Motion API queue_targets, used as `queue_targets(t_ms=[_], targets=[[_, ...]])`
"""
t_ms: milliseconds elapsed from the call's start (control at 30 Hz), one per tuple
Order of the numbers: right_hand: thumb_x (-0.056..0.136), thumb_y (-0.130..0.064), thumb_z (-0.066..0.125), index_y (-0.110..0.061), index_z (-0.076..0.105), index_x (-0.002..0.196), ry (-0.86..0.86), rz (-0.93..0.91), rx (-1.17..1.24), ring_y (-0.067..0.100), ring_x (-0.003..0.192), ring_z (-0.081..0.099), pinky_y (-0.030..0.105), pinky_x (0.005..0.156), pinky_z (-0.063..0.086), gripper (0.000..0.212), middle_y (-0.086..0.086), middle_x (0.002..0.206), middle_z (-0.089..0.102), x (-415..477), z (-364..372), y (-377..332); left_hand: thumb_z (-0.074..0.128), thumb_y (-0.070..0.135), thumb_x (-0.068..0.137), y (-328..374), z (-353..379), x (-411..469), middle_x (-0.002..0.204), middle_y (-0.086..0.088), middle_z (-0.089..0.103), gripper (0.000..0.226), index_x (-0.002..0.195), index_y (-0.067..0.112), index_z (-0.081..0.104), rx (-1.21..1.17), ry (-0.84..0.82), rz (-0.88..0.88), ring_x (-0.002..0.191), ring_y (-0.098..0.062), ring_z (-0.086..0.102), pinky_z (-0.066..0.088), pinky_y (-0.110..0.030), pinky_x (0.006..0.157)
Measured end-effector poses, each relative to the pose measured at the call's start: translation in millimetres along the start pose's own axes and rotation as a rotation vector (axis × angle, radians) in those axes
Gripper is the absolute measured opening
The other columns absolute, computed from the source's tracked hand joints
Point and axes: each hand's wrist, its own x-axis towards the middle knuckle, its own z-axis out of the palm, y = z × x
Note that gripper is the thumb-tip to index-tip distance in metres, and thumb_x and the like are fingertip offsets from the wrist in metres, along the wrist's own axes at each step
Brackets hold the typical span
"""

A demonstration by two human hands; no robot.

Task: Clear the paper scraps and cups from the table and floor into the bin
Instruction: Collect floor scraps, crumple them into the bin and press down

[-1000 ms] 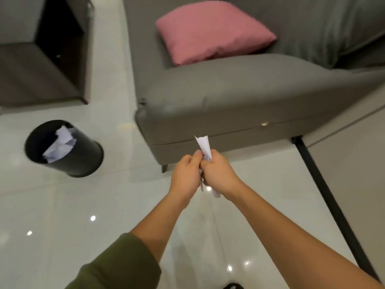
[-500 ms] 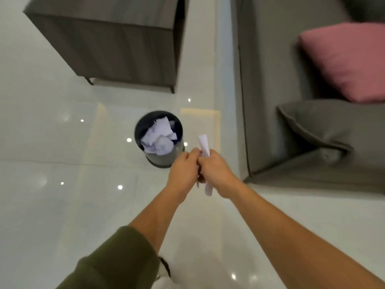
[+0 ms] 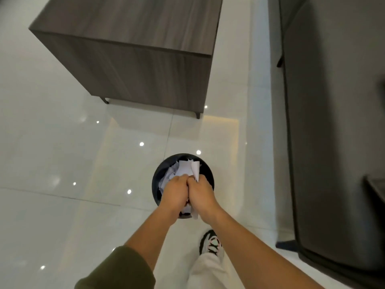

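Left hand (image 3: 174, 191) and right hand (image 3: 200, 193) clenched together around paper scrap (image 3: 195, 168), arms outstretched above bin (image 3: 159, 174)

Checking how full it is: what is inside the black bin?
Crumpled white paper shows in the bin. The left hand and right hand, gripping a paper scrap over it, cover the near half; anything beneath cannot be seen.

1 head-worn view looks steeply down, close above the bin (image 3: 161, 170).
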Motion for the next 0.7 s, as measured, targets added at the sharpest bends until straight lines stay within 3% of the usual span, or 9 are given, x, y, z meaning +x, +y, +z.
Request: queue_targets(t_ms=[133,233,300,367,433,500,600,700], targets=[[0.097,-0.017,0.038,-0.003,0.051,0.107,-0.009,0.101,0.015,0.012,0.068,0.052,0.014,0.043,0.039,0.021,0.004,0.077,0.052,57,16,16,0.038,0.018,0.098,-11,-3,56,0.079,0.001,0.049,0.029,0.070,0.024,0.044,0.092,0.038,-0.059,0.081,-0.021,0.051,0.050,-0.039,0.081],[0.095,-0.023,0.040,0.002,0.054,0.100,-0.018,0.199,0.035,0.016,0.067,0.053,0.016,0.041,0.041,0.030,0.008,0.075,0.054,96,30,27,0.039,0.022,0.098,-29,-8,91,0.077,0.003,0.050,0.024,0.075,0.023,0.046,0.054,0.029,-0.089,0.069,-0.014,0.051,0.050,-0.033,0.070],[0.090,-0.045,0.042,-0.001,0.056,0.115,-0.017,0.271,0.004,0.021,0.081,0.061,0.024,0.057,0.047,0.051,0.010,0.090,0.063,118,34,33,0.038,0.024,0.099,-37,-15,106,0.084,0.007,0.052,0.017,0.087,0.029,0.049,-0.003,-0.052,-0.125,0.076,-0.012,0.053,0.051,-0.040,0.083],[0.091,-0.053,0.037,-0.009,0.046,0.132,-0.008,0.340,-0.004,0.026,0.103,0.058,0.032,0.081,0.048,0.061,0.012,0.117,0.061,134,34,41,0.036,0.019,0.100,-46,-22,117,0.108,0.001,0.055,0.029,0.121,0.037,0.042,-0.026,-0.122,-0.156,0.097,-0.019,0.056,0.047,-0.040,0.091],[0.097,-0.041,0.033,-0.006,0.044,0.134,-0.004,0.374,-0.095,0.030,0.115,0.052,0.035,0.096,0.042,0.052,0.015,0.130,0.053,141,29,44,0.035,0.012,0.099,-55,-30,127,0.139,-0.013,0.042,0.047,0.145,0.022,0.025,0.207,-0.135,-0.143,0.125,-0.030,0.045,0.044,-0.034,0.090],[0.098,-0.023,0.035,0.003,0.050,0.125,-0.026,0.316,-0.276,0.030,0.105,0.053,0.033,0.089,0.042,0.040,0.021,0.121,0.056,144,22,46,0.035,0.010,0.099,-67,-35,138,0.142,-0.015,0.041,0.045,0.143,0.010,0.029,0.623,-0.131,-0.043,0.128,-0.029,0.043,0.037,-0.030,0.096],[0.094,-0.006,0.037,0.005,0.058,0.111,-0.012,0.207,-0.442,0.023,0.088,0.046,0.026,0.073,0.036,0.029,0.021,0.096,0.054,139,18,52,0.038,0.018,0.099,-79,-52,140,0.128,-0.010,0.056,0.038,0.137,0.012,0.043,1.123,-0.226,0.253,0.115,-0.023,0.053,0.032,-0.019,0.089],[0.095,-0.008,0.039,0.000,0.063,0.112,0.001,0.147,-0.531,0.020,0.095,0.051,0.024,0.080,0.038,0.030,0.018,0.114,0.061,129,17,52,0.038,0.043,0.092,-97,-57,127,0.089,0.003,0.068,0.038,0.097,0.024,0.071,1.333,-0.301,0.627,0.081,-0.012,0.063,0.047,-0.019,0.068]])
